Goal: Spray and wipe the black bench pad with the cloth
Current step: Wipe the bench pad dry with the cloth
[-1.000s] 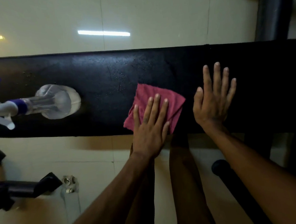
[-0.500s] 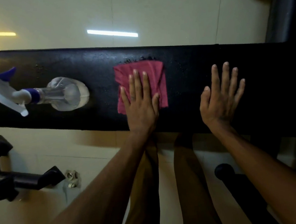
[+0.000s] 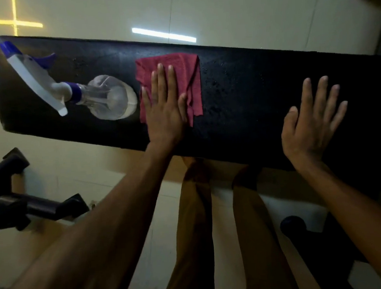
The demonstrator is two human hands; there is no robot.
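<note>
The black bench pad [image 3: 249, 99] runs across the view, speckled with small droplets near its middle. A red cloth [image 3: 188, 67] lies flat on it, and my left hand [image 3: 166, 107] presses down on the cloth with fingers stretched out. Just left of the cloth stands a clear spray bottle [image 3: 112, 98] with a white and blue trigger head, almost touching the cloth's edge. My right hand [image 3: 312, 122] rests flat on the pad to the right, fingers spread, holding nothing.
Cream floor tiles surround the bench. A black metal frame foot [image 3: 31, 205] sits at the lower left, and a dark round bar end [image 3: 292, 225] at the lower right. My legs stand under the pad's near edge.
My left hand slid the red cloth from the pad's near edge to the far edge and leftward, up against the spray bottle. My right hand stayed flat on the pad.
</note>
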